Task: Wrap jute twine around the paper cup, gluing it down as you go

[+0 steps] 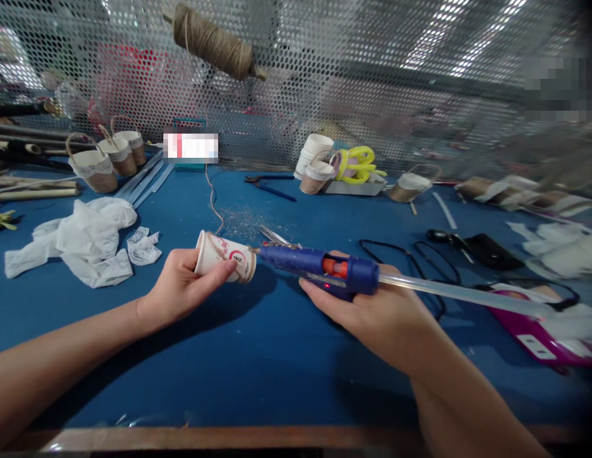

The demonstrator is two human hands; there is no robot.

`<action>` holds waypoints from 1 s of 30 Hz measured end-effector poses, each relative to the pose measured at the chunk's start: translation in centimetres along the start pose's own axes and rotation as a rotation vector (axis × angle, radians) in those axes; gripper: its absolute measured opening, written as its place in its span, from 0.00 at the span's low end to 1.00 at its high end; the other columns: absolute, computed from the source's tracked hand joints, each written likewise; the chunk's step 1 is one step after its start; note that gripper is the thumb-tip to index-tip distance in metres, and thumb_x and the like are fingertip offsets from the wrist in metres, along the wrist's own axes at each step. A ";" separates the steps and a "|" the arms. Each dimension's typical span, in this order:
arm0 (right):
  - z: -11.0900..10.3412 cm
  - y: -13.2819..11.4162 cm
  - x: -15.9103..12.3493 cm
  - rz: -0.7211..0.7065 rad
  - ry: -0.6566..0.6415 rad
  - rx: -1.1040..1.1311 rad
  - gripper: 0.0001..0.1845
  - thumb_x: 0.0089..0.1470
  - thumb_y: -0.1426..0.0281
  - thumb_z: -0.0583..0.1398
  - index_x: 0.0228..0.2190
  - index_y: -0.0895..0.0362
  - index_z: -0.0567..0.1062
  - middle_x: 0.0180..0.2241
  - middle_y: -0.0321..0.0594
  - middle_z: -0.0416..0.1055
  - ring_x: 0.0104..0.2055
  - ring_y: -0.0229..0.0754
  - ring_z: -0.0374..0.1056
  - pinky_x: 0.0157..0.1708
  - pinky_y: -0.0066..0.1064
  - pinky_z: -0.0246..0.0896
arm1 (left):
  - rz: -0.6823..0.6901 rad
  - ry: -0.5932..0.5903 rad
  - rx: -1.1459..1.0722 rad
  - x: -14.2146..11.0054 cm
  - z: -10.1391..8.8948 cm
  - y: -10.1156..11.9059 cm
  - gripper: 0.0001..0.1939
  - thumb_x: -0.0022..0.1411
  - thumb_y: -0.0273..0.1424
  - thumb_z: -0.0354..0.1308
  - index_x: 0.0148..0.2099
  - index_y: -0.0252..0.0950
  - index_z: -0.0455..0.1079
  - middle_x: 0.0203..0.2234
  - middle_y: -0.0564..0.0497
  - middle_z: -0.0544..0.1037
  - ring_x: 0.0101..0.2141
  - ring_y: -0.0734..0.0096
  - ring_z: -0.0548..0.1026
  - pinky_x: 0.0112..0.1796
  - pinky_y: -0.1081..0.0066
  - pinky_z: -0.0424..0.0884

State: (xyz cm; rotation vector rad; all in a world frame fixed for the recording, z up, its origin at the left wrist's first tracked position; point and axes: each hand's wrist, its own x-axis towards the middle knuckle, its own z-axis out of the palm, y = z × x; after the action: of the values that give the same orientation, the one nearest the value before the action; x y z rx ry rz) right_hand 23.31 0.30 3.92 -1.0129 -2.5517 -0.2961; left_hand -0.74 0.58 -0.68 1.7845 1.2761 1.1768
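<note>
A white paper cup [218, 249] with a printed pattern lies on its side in my left hand [179, 283], its base turned to the right. Twine [212, 197] runs from the spool down toward the cup, and some is wrapped near the base. My right hand [372, 315] is closed around a blue glue gun [319, 267] with a lit red light. The gun's nozzle meets the cup near its base edge; whether it touches is hard to tell. A long clear glue stick [449, 292] sticks out from the gun's back.
A twine spool [212, 41] hangs on the perforated metal screen. White lace [86, 238] lies at left, near several twine-covered cups [93, 170]. Pliers [272, 186], scissors [277, 235], stacked cups [315, 152], a black cord [405, 251] and a magenta power strip [529, 327] lie on the blue table [219, 375].
</note>
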 end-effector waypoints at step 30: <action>-0.5 -0.8 1.0 -0.332 0.141 -0.457 0.27 0.52 0.83 0.42 0.25 0.53 0.77 0.18 0.40 0.71 0.25 0.46 0.70 0.23 0.35 0.58 | 0.036 0.035 0.006 0.1 0.1 -0.5 0.14 0.55 0.33 0.54 0.23 0.29 0.72 0.17 0.51 0.74 0.18 0.76 0.67 0.19 0.79 0.62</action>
State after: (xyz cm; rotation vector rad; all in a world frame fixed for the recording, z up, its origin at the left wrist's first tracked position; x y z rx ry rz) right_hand 22.21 0.14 4.72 -0.6678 -2.5667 -1.0400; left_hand -0.77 0.83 -1.12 1.8054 1.2729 1.2306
